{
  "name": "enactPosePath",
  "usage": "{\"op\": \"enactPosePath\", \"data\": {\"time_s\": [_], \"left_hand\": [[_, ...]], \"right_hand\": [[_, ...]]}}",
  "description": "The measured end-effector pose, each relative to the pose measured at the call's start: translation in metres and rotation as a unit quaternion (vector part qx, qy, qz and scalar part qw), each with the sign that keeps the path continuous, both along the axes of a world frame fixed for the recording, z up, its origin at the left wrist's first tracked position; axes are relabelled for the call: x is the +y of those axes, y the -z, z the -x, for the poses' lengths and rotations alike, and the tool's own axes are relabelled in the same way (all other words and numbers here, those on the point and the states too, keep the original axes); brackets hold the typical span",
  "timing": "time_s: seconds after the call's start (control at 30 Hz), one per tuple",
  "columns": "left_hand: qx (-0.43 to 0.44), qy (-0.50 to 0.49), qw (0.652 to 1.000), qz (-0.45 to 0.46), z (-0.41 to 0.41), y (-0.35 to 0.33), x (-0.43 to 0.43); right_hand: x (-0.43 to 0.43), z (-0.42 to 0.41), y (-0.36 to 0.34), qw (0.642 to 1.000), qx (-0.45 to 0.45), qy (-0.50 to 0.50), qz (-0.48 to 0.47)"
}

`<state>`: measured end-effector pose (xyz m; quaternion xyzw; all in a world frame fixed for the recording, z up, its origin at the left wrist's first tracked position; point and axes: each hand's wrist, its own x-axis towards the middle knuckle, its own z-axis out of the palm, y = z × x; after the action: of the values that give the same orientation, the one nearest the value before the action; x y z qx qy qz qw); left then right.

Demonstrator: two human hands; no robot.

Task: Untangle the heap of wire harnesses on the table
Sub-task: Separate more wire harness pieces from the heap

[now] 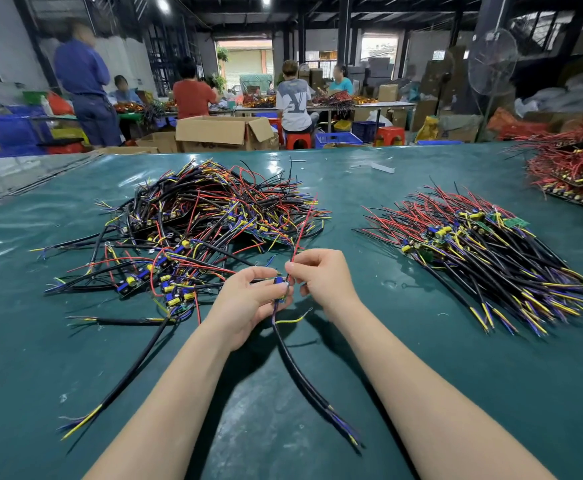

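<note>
A tangled heap of wire harnesses [207, 223], black, red, yellow and blue with small circuit boards, lies on the green table [75, 341] at centre left. My left hand [245, 303] grips one harness [304, 379] by its small blue board, and its thick black cable hangs toward me. My right hand [324, 278] pinches that harness's thin red wire [302, 233], which runs up toward the heap. A sorted pile of harnesses [484, 258], laid side by side, lies at the right.
Another pile of red wires [574, 171] sits at the table's far right corner. A loose black cable [127, 379] trails from the heap toward the near left. Beyond the table, several people work among cardboard boxes [224, 133], crates and stools.
</note>
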<state>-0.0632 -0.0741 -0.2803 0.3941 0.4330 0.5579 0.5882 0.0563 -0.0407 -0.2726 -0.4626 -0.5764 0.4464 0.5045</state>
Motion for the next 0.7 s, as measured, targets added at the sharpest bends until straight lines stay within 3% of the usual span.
{"op": "enactPosePath", "data": {"time_s": [0.4, 0.53, 0.7], "left_hand": [[0.03, 0.135, 0.99, 0.026, 0.001, -0.007, -0.005], [0.037, 0.211, 0.976, 0.045, 0.003, -0.009, -0.013], [0.043, 0.229, 0.971, 0.048, 0.008, -0.013, -0.014]], "right_hand": [[0.016, -0.016, 0.002, 0.991, 0.081, 0.105, 0.014], [0.022, -0.029, 0.0, 0.978, 0.148, 0.142, 0.038], [0.021, -0.027, -0.003, 0.962, 0.242, 0.108, 0.068]]}}
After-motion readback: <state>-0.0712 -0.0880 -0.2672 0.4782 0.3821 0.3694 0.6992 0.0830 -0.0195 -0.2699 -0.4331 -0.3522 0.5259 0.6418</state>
